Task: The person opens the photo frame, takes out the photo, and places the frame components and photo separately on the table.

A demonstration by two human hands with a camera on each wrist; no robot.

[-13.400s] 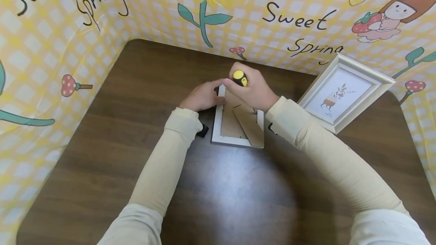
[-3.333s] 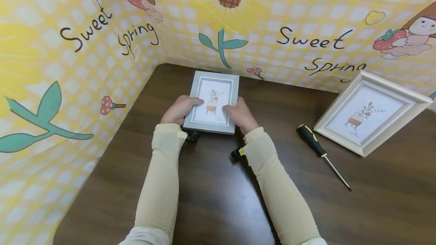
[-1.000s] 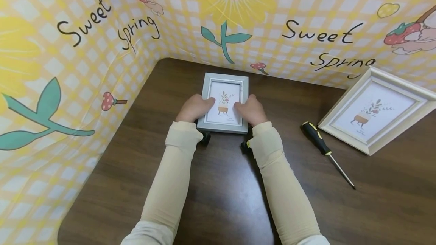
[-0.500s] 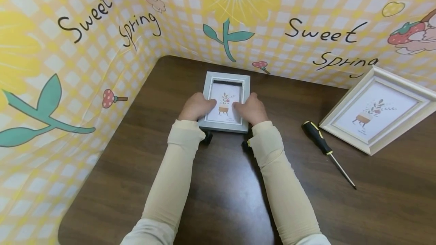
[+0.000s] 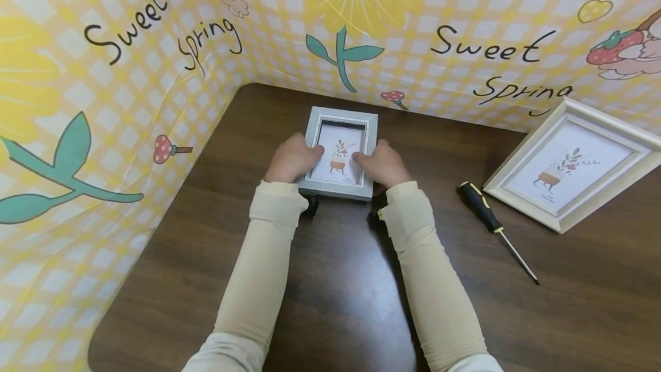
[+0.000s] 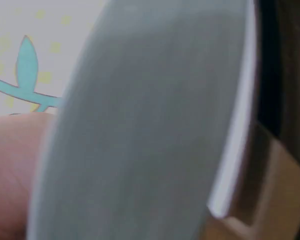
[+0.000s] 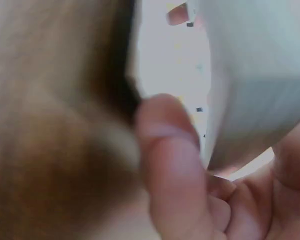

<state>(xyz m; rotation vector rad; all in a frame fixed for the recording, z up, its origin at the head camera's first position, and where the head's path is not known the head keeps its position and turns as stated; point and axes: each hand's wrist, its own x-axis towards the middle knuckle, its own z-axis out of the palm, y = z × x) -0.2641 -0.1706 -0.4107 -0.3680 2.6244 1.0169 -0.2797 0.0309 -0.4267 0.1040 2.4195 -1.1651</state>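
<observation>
Both hands, left hand (image 5: 291, 158) and right hand (image 5: 379, 163), grip the small grey picture frame (image 5: 341, 121) by its sides, fingers curled round its edges, tilting it picture-side up above the counter (image 5: 330, 280); a screwdriver (image 5: 485, 220) lies apart.

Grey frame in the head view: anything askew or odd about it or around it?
The grey frame, held by the left hand and right hand, shows a dark gap along the print's top edge, as if the print sits loose. The screwdriver and white frame lie undisturbed.

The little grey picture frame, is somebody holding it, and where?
Yes. Both hands hold the grey picture frame by its long sides: the left hand on its left edge, the right hand on its right edge.
</observation>
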